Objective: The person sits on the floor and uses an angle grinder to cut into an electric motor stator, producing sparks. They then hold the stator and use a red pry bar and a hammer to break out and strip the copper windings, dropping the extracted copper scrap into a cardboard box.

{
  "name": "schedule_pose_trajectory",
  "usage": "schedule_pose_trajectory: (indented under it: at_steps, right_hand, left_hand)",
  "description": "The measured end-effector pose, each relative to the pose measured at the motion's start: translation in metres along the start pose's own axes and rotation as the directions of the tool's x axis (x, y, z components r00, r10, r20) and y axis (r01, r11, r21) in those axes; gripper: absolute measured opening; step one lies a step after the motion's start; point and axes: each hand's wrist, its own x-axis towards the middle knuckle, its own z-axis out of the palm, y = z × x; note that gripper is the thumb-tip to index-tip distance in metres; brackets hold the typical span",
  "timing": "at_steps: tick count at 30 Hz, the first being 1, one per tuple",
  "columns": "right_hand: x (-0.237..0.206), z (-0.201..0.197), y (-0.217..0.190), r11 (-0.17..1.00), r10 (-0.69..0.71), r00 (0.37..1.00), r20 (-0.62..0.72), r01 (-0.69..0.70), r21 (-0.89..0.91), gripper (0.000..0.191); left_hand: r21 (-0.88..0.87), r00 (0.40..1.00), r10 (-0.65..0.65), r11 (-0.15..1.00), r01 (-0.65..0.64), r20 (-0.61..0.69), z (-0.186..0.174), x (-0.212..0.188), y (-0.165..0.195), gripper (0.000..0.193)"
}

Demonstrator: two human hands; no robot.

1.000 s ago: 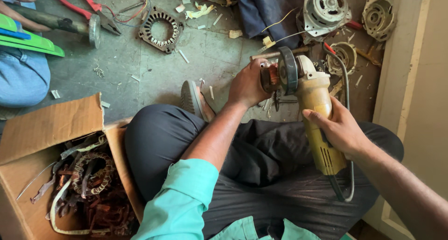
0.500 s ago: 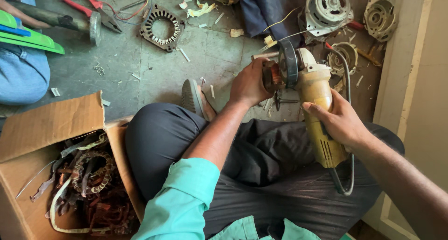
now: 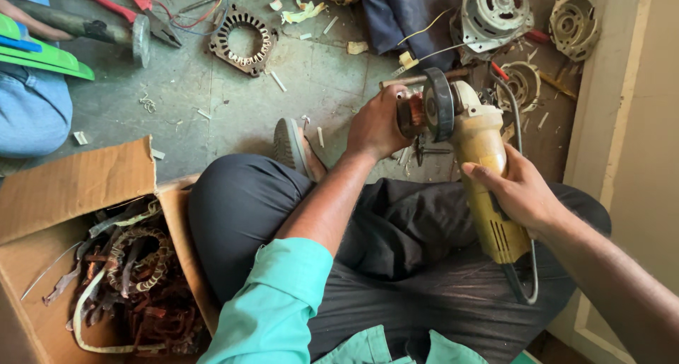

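While right hand (image 3: pixel 520 191) grips grinder (image 3: pixel 484 166), wall (image 3: pixel 636 123) close rt.

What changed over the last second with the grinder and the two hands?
Very little. The grinder shifted slightly left and tilted a bit more upright, its disc staying by the copper-wound part. No grip changed: the left hand still holds that part and the right hand still grips the grinder body. The cardboard box and the ring-shaped core stayed put.

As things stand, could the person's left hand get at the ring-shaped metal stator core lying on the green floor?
Probably not at once: the left hand is closed on a small coppery motor part held against the yellow angle grinder's disc. The ring-shaped metal stator core lies unobstructed, farther away.
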Motion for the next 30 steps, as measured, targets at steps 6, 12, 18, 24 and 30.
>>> schedule_pose_trajectory:
  at_steps: [6,12,18,24,30]
  right_hand:
    - [-0.004,0.001,0.007,1.000,-0.016,1.000,0.018,0.016,-0.021,0.053]
    - [-0.007,0.000,0.008,0.999,0.029,1.000,0.004,-0.029,-0.025,0.054]
    - [-0.005,0.000,0.014,0.999,-0.012,1.000,0.015,0.013,-0.036,0.054]
    - [-0.001,-0.002,0.013,0.998,-0.015,1.000,0.014,0.016,-0.056,0.054]
    - [0.001,0.002,0.006,0.999,-0.020,1.000,-0.003,0.020,-0.037,0.053]
  left_hand:
    - [-0.004,0.999,-0.047,0.999,0.047,0.021,-0.001,0.000,0.000,0.069]
    - [-0.004,0.999,-0.044,0.999,0.044,0.027,-0.002,0.001,0.001,0.069]
    - [-0.009,0.999,-0.043,0.999,0.043,0.018,0.000,0.001,-0.002,0.070]
    - [-0.008,1.000,-0.024,1.000,0.024,0.004,0.001,0.001,-0.002,0.072]
    - [0.003,1.000,-0.014,1.000,0.014,0.016,0.001,0.000,-0.004,0.076]
